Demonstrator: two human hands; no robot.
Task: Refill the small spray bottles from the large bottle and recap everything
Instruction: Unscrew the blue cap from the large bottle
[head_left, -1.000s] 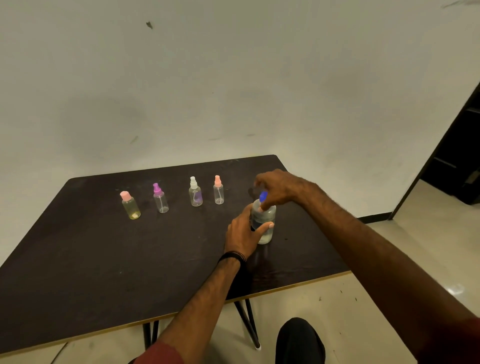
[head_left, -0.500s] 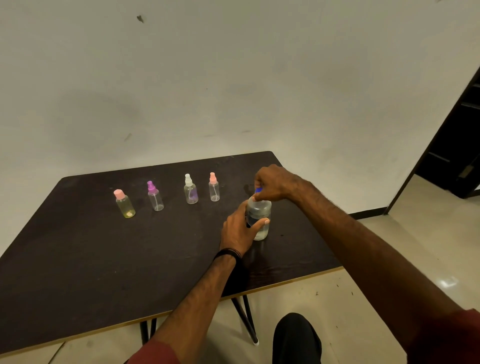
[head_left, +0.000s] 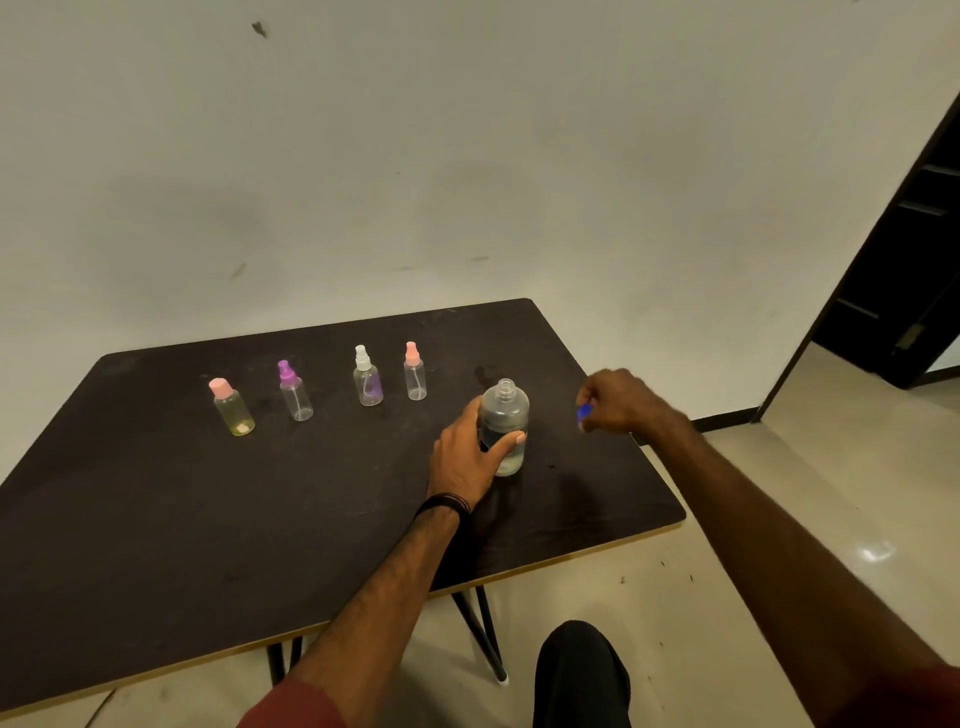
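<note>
Standing uncapped on the tabletop (head_left: 156, 519), the large bottle (head_left: 504, 426) is gripped by the left hand (head_left: 467, 457); at its 3 o'clock, right hand (head_left: 618, 400) fingers pinch the blue cap (head_left: 583, 412)

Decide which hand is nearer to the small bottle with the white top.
Left. The left hand grips the large bottle, just right of the white-topped bottle; the right hand, pinching the blue cap, is farther right.

A large clear plastic bottle (head_left: 504, 426) stands upright and uncapped on the table. Its small blue cap (head_left: 583, 412) is held just right of it. Four small capped spray bottles (head_left: 368, 376) are lined up behind.
</note>
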